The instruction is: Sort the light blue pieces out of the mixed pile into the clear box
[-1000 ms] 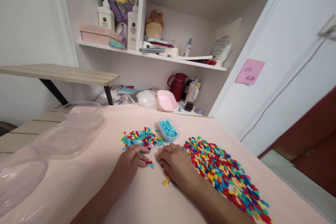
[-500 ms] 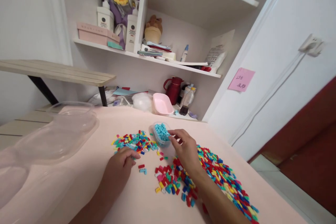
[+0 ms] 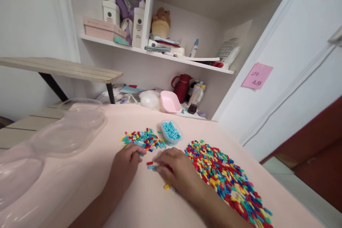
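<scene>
My left hand point(image 3: 127, 160) rests on the table at the near edge of a small mixed pile of coloured toy bricks point(image 3: 144, 139). Its fingers are loosely bent, with thumb and forefinger a little apart. My right hand point(image 3: 177, 171) is low over the table, slightly blurred, fingers apart and pointing left. Just beyond its fingertips lie a red brick point(image 3: 149, 163) and a light blue brick point(image 3: 151, 167). A yellow brick point(image 3: 166, 187) lies below its thumb. Behind the hands stands a clear tub point(image 3: 173, 142) holding light blue bricks point(image 3: 171, 130).
A large mixed pile of bricks point(image 3: 227, 174) spreads over the right side. Clear plastic containers point(image 3: 66, 135) stand at the left. A pink tray point(image 3: 170, 102), a red jug point(image 3: 182, 87) and bottles point(image 3: 196, 98) line the back, beneath a shelf point(image 3: 171, 57).
My right hand has left the tub of light blue bricks and come down toward the loose bricks beside my left hand. My left hand stays by the small pile. The view has shifted slightly.
</scene>
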Demonstrator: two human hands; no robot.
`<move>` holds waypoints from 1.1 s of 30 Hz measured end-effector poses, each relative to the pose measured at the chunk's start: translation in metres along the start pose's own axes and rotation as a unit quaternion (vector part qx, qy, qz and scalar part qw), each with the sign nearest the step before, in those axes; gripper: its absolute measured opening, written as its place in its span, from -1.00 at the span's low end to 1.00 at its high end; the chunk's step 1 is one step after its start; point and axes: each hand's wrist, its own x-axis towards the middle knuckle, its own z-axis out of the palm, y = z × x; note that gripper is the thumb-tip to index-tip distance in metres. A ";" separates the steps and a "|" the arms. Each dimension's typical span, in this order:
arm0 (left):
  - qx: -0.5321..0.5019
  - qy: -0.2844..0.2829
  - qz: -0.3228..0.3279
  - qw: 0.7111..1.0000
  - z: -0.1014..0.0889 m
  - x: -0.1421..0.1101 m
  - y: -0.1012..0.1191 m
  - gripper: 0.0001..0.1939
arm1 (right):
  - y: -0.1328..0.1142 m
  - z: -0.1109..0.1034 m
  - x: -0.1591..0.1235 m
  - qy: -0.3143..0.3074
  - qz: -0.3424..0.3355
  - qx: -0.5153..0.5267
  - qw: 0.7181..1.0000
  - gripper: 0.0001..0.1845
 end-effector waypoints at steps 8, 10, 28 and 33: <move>-0.009 -0.008 0.017 1.000 0.000 0.000 -0.001 -0.75 | -0.001 0.021 0.000 -0.009 -0.046 -0.011 0.999 -0.71; -0.003 -0.015 0.016 1.000 0.000 0.000 -0.003 -0.75 | 0.000 0.021 0.000 -0.010 -0.047 0.001 0.999 -0.71; -0.035 0.049 -0.028 0.998 -0.004 0.004 -0.006 -0.76 | 0.005 -0.014 0.006 0.061 0.037 0.083 0.994 -0.69; -0.051 0.062 -0.052 0.995 -0.004 0.007 -0.006 -0.76 | 0.035 -0.038 0.027 0.083 0.045 -0.018 0.995 -0.78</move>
